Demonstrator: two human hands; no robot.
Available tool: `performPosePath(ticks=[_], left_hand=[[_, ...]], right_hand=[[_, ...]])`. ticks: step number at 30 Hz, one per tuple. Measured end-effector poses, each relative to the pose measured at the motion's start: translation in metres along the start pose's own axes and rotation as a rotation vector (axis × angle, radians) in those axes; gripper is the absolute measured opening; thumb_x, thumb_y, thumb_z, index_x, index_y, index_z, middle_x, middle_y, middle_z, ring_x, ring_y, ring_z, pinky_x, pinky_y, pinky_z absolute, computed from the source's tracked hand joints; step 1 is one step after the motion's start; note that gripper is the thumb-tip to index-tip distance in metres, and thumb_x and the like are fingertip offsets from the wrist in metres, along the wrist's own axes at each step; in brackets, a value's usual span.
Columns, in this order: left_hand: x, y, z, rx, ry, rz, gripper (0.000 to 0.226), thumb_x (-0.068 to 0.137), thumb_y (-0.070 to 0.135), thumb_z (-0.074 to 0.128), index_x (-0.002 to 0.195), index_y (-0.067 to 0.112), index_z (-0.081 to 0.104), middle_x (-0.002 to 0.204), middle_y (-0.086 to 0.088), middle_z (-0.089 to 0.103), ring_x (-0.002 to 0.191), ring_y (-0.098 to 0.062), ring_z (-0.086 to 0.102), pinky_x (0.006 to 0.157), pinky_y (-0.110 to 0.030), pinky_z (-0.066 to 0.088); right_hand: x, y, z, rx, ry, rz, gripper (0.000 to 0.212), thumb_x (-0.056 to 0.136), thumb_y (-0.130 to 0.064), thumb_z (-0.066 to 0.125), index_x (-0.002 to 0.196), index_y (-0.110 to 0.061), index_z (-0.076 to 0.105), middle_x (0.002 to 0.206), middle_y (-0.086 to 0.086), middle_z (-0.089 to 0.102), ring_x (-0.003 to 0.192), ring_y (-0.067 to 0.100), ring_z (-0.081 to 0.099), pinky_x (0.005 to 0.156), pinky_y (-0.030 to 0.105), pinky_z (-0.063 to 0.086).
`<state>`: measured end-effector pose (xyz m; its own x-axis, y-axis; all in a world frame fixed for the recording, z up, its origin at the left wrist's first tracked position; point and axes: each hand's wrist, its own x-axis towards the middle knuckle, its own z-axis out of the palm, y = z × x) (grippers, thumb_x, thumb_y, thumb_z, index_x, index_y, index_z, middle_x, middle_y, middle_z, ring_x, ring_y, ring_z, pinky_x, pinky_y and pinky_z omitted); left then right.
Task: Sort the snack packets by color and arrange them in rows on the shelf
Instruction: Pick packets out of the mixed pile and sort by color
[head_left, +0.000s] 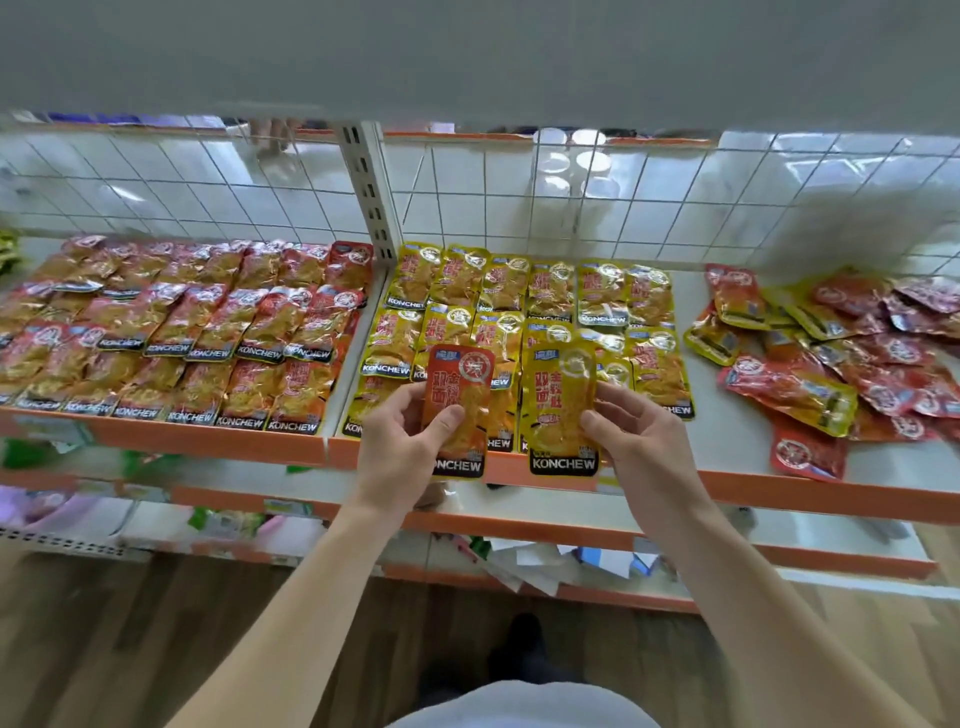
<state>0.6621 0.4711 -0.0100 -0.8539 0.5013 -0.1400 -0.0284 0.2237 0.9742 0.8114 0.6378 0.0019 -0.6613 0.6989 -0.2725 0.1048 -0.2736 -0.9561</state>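
Just above the shelf's (727, 415) front edge, the left hand (400, 441) is gripping a red packet (460, 400) and the right hand (641, 441) is pinching a yellow packet (561, 400), side by side. Behind them yellow rows (519, 296) are lying mid-shelf, red rows (182, 322) are filling the left end, and a blurred mixed pile (841, 353), seemingly mostly red, is sitting toward the right end.

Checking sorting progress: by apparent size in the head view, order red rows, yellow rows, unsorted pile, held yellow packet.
1. Red rows and yellow rows: alike, unranked; red is cropped.
2. Unsorted pile, also cropped.
3. Held yellow packet.
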Motion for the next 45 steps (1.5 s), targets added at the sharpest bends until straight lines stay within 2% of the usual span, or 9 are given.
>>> performPosePath(ticks=[6, 16, 20, 24, 28, 36, 38, 42, 45], left_hand=[[0.004, -0.005, 0.012, 0.007, 0.054, -0.023, 0.035, 0.089, 0.022, 0.076, 0.121, 0.014, 0.064, 0.103, -0.001, 0.076, 0.094, -0.017, 0.074, 0.085, -0.039, 0.06], [0.044, 0.014, 0.011, -0.037, 0.064, 0.07, 0.029, 0.09, 0.019, 0.074, 0.117, 0.015, 0.064, 0.101, 0.001, 0.075, 0.091, -0.01, 0.073, 0.08, -0.024, 0.058], [0.066, 0.023, 0.003, -0.046, 0.058, 0.09, 0.031, 0.091, 0.017, 0.074, 0.119, 0.011, 0.064, 0.102, -0.003, 0.075, 0.091, -0.012, 0.074, 0.081, -0.026, 0.059], [0.093, 0.03, -0.005, -0.04, 0.028, 0.106, 0.019, 0.091, 0.014, 0.073, 0.109, 0.018, 0.066, 0.1, -0.003, 0.076, 0.092, -0.02, 0.074, 0.086, -0.037, 0.06], [0.116, 0.033, -0.011, -0.011, 0.023, 0.13, 0.016, 0.091, 0.016, 0.073, 0.104, 0.023, 0.065, 0.1, -0.001, 0.075, 0.093, -0.017, 0.073, 0.088, -0.036, 0.06], [0.136, 0.028, -0.021, 0.016, 0.005, 0.131, 0.016, 0.092, 0.017, 0.073, 0.101, 0.027, 0.063, 0.1, 0.0, 0.073, 0.094, -0.017, 0.072, 0.08, -0.026, 0.059], [0.139, 0.024, -0.024, 0.021, 0.001, 0.135, 0.017, 0.092, 0.017, 0.073, 0.097, 0.03, 0.062, 0.098, 0.0, 0.073, 0.092, -0.019, 0.072, 0.078, -0.028, 0.06], [0.144, 0.019, -0.028, 0.037, -0.018, 0.127, 0.017, 0.091, 0.018, 0.074, 0.1, 0.028, 0.063, 0.098, 0.0, 0.075, 0.09, -0.017, 0.073, 0.082, -0.037, 0.062], [0.146, 0.019, -0.028, 0.056, -0.042, 0.133, 0.017, 0.091, 0.022, 0.074, 0.105, 0.026, 0.064, 0.101, -0.001, 0.075, 0.092, -0.017, 0.073, 0.082, -0.036, 0.061]], right_hand=[[0.006, 0.005, -0.008, -0.018, -0.008, -0.04, 0.031, 0.093, 0.002, 0.062, 0.101, -0.028, 0.068, 0.097, -0.003, 0.077, 0.094, 0.013, 0.073, 0.075, 0.021, 0.057], [0.049, -0.015, -0.011, -0.089, 0.081, -0.125, 0.031, 0.093, 0.001, 0.063, 0.1, -0.028, 0.07, 0.096, -0.001, 0.077, 0.095, 0.018, 0.073, 0.088, 0.034, 0.056], [0.079, -0.03, -0.003, -0.083, 0.125, -0.132, 0.032, 0.092, 0.005, 0.062, 0.094, -0.026, 0.069, 0.084, -0.007, 0.077, 0.083, 0.01, 0.072, 0.077, 0.024, 0.055], [0.113, -0.039, 0.015, -0.173, 0.143, -0.15, 0.027, 0.091, 0.003, 0.063, 0.104, -0.019, 0.069, 0.091, -0.002, 0.074, 0.081, 0.009, 0.071, 0.072, 0.021, 0.055], [0.15, -0.04, 0.04, -0.284, 0.146, -0.138, 0.027, 0.09, 0.0, 0.064, 0.113, -0.014, 0.069, 0.092, -0.002, 0.071, 0.079, 0.008, 0.069, 0.066, 0.018, 0.054], [0.203, -0.022, 0.069, -0.462, 0.188, -0.081, 0.041, 0.086, -0.011, 0.071, 0.127, -0.008, 0.065, 0.111, 0.008, 0.072, 0.102, 0.022, 0.068, 0.093, 0.041, 0.056], [0.207, -0.019, 0.073, -0.538, 0.212, -0.097, 0.04, 0.086, -0.015, 0.072, 0.125, -0.009, 0.066, 0.112, 0.007, 0.072, 0.103, 0.022, 0.068, 0.095, 0.04, 0.055], [0.21, -0.014, 0.079, -0.76, 0.242, -0.184, 0.039, 0.088, -0.027, 0.074, 0.121, -0.009, 0.068, 0.11, 0.006, 0.071, 0.103, 0.019, 0.065, 0.088, 0.022, 0.046], [0.209, -0.008, 0.084, -0.873, 0.264, -0.278, 0.04, 0.087, -0.034, 0.075, 0.118, -0.009, 0.069, 0.108, 0.011, 0.071, 0.107, 0.026, 0.063, 0.093, 0.031, 0.048]])
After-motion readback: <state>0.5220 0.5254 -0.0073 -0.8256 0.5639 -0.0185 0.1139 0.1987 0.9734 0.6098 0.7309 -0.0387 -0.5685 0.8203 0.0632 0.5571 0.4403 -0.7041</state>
